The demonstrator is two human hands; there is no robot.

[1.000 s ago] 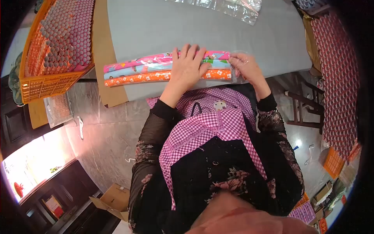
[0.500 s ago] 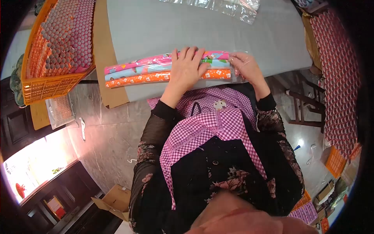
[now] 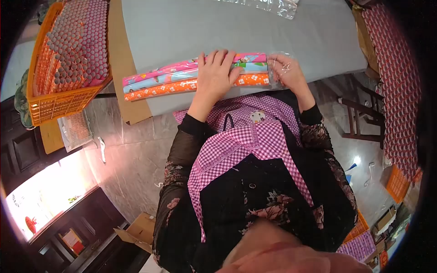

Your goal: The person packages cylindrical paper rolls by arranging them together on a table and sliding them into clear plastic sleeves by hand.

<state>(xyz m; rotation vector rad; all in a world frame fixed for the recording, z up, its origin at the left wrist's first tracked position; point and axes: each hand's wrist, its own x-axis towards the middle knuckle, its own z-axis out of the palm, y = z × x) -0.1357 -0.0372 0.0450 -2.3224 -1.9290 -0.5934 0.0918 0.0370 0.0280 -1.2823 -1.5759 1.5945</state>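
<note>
Three patterned rolls lie side by side in a clear plastic bag on the grey table [image 3: 182,27]: a pink roll [image 3: 159,72], a light blue roll [image 3: 150,82] and an orange roll [image 3: 159,90]. My left hand [image 3: 215,75] rests flat across the rolls, fingers spread, pressing on the plastic. At the right end of the rolls, my right hand [image 3: 288,73] has its fingers closed on the loose end of the plastic bag [image 3: 274,75].
An orange crate [image 3: 68,107] full of patterned tubes stands at the left. More clear bags [image 3: 277,5] lie at the table's far side. Stacked red-patterned tubes [image 3: 400,91] and a dark wooden stool [image 3: 362,116] are at the right.
The view has shifted slightly. My left hand stays on the rolls, while my right hand still holds the bag's end, its fingers slightly repositioned on the plastic.
</note>
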